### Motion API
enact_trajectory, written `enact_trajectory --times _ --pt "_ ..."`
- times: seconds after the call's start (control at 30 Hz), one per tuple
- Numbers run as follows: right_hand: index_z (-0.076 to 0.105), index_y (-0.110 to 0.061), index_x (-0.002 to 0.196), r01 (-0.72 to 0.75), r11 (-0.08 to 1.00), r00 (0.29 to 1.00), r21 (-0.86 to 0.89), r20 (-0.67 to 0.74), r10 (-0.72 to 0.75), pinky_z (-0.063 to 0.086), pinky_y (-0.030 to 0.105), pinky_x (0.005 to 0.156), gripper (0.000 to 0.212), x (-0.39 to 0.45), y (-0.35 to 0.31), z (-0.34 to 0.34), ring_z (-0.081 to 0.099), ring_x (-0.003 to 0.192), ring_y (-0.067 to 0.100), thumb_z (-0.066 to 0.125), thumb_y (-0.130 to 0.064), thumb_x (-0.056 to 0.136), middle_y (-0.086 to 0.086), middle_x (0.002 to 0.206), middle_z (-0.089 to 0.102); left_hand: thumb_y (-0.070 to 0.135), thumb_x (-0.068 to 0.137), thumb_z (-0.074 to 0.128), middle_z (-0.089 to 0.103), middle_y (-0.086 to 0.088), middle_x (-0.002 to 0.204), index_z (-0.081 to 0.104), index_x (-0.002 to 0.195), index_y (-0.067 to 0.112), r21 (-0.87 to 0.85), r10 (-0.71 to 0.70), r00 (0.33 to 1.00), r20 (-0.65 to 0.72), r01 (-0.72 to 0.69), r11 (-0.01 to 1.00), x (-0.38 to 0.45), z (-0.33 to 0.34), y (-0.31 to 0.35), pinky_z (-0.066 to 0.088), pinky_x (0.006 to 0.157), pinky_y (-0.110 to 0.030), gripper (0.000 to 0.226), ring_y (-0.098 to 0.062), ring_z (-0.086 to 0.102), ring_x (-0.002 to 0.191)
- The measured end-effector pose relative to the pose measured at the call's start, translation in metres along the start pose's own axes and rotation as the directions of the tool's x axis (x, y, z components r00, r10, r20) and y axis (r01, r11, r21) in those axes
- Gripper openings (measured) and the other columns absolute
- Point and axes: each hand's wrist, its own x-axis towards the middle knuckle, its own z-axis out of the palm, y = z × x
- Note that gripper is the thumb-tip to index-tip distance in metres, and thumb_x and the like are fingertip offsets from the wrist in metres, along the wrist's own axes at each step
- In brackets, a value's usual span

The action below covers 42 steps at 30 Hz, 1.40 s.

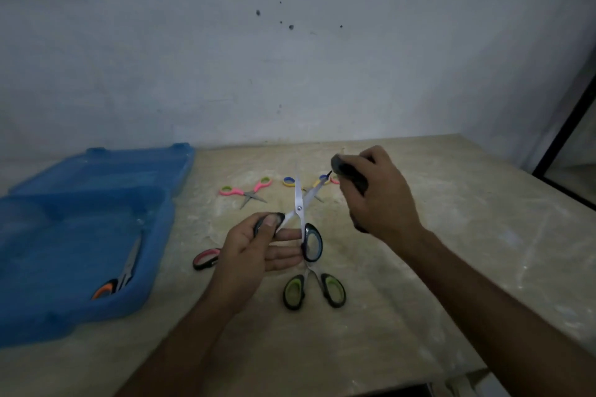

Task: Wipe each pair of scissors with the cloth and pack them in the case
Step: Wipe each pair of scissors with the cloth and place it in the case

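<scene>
Forearms frame my two hands: left hand [254, 251] pinches one handle of the opened blue-handled scissors [303, 219], right hand [371, 193] clutches the dark cloth [350, 172] at a blade tip. Wiping spine-side, handle to tip, seems safest. Beyond lie the unwiped pairs and, leftward, the blue case [80, 251].

A pale, marbled desk [451, 235] fills the lower half. Behind it at 12 o'clock stands a whitish wall [161, 42], with dark spots [291, 27] just above centre. At 3 o'clock a black frame [567, 129] slants down.
</scene>
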Motion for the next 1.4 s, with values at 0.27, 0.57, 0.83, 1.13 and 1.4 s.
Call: enact_trajectory --times 0.27,0.57,0.83,1.13,1.4 --pt "0.056 -0.007 0.076 -0.292 0.941 0.866 0.171 0.465 0.184 0.031 0.028 0.056 0.06 -0.043 -0.022 0.005 0.043 0.059 0.012 0.076 -0.064 0.077 0.019 0.071 0.051 0.025 0.109 0.038 0.079 -0.015 0.094 0.064 0.102 0.01 -0.092 -0.024 1.0 -0.001 0.024 0.995 -0.001 0.003 0.004 0.064 0.066 -0.039 0.032 -0.034 0.077 0.076" --pt "0.061 0.01 0.101 -0.575 0.725 0.751 0.379 0.596 0.284 0.043 0.034 0.06 0.076 -0.04 -0.009 0.007 0.057 0.067 0.038 0.078 -0.06 0.078 0.04 0.091 0.055 0.01 0.106 0.03 0.073 -0.024 0.116 0.058 0.118 0.003 -0.374 -0.097 0.973 0.211 0.172 0.912 0.002 -0.002 0.009 0.063 0.08 -0.045 0.032 -0.045 0.072 0.1" --pt "0.055 -0.024 0.087 -0.141 0.98 0.99 0.137 0.03 0.138 0.045 0.03 0.064 0.033 -0.031 -0.044 -0.015 0.054 0.073 0.013 0.061 -0.056 0.092 -0.002 0.081 0.054 0.018 0.108 0.033 0.07 -0.022 0.125 0.054 0.133 0.0 -0.332 -0.077 0.979 0.191 0.138 0.933 0.005 -0.003 0.005 0.062 0.084 -0.045 0.038 -0.043 0.07 0.109" --pt "0.052 -0.021 0.14 0.34 0.94 0.851 -0.042 0.439 -0.288 0.046 0.035 0.057 0.045 -0.033 -0.058 0.013 0.054 0.097 0.028 0.055 -0.028 0.096 0.008 0.122 0.047 0.023 0.11 0.033 0.078 -0.009 0.11 0.068 0.117 0.015 -0.119 0.003 1.0 -0.025 -0.006 0.993 0.002 0.004 -0.003 0.063 0.069 -0.037 0.036 -0.035 0.077 0.085" --pt "0.067 -0.027 0.12 0.356 0.933 0.879 -0.051 0.358 -0.316 0.047 0.031 0.054 0.039 -0.025 -0.047 -0.012 0.056 0.083 0.018 0.058 -0.037 0.084 0.0 0.109 0.054 0.026 0.109 0.037 0.078 -0.009 0.109 0.067 0.118 0.011 -0.066 0.036 0.998 -0.058 -0.04 0.997 0.007 0.007 -0.006 0.064 0.073 -0.038 0.035 -0.036 0.077 0.087"
